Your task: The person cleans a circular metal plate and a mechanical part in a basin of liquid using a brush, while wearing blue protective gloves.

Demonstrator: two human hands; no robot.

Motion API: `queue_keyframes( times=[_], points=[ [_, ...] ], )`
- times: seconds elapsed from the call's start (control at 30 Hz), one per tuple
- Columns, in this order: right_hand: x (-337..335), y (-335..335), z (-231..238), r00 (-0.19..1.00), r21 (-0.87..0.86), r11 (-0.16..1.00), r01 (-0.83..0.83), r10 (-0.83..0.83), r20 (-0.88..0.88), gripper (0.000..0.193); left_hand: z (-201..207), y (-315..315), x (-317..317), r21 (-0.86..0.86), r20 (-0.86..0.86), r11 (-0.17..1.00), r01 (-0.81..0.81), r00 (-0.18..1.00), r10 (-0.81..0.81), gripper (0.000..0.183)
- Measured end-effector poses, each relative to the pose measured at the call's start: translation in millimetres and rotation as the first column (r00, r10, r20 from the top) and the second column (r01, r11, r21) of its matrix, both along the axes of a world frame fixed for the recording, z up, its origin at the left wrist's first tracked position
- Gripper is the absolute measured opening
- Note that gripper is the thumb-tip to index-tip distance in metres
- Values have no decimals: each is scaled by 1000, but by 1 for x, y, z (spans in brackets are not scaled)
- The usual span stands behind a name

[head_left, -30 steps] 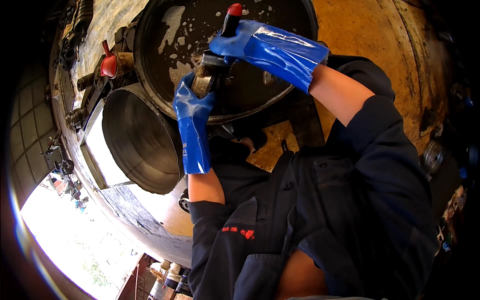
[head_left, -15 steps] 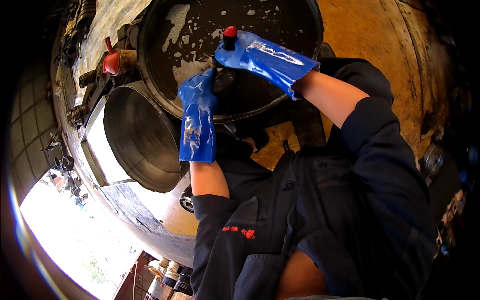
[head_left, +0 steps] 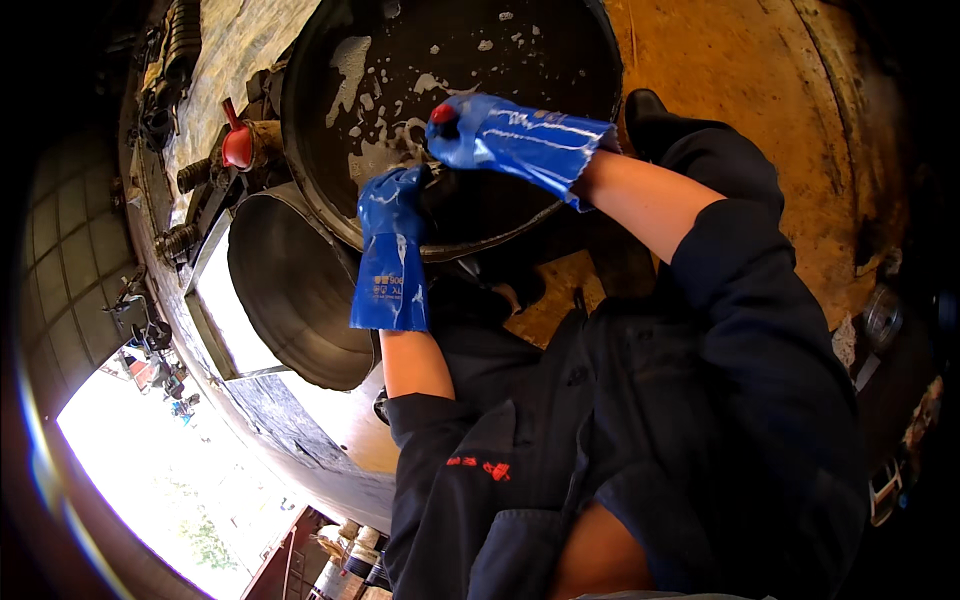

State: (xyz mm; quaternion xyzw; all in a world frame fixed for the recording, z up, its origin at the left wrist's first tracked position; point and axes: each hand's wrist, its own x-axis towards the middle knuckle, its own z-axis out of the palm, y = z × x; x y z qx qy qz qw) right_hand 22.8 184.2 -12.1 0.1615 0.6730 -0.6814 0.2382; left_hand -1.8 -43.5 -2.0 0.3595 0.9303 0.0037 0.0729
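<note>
Black wok, soapy inside, tilted above steel pot, rims nearly touching. Left hand closed on lower rim; right hand clenched around something red-tipped, perhaps a scrubber, mostly hidden. Top rim cut off.

A steel pot sits empty in a square steel frame. Just above the frame stands a red funnel, with dark coiled springs further up from it. Right of the pot, well apart, spreads a stained yellow floor. Below the frame, bottles cluster.
</note>
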Motion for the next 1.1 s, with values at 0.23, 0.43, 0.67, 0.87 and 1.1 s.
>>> queue_keyframes(
  times=[0.23, 0.43, 0.67, 0.87, 1.1],
  points=[
    [7, -17, 29, 963, 551, 799, -241, 268, 33, 40, 8, 6, -3, -73, 33, 982, 174, 984, -172, 20],
    [-11, 19, 67, 971, 588, 780, -215, 237, 40, 34, 17, 38, -19, -342, 194, 864, 369, 928, -319, 19],
    [-21, 52, 106, 998, 478, 878, 27, 3, -63, 26, -33, 59, -17, -95, 755, 995, 8, 653, 66, 17],
    [0, 69, 119, 990, 488, 873, 14, 56, -129, 25, -49, 47, -5, -61, 367, 656, 753, 628, -687, 11],
    [13, 79, 127, 982, 433, 898, 79, 3, -187, 26, -34, 39, 6, 136, 608, 966, 218, 752, -255, 19]
  ],
)
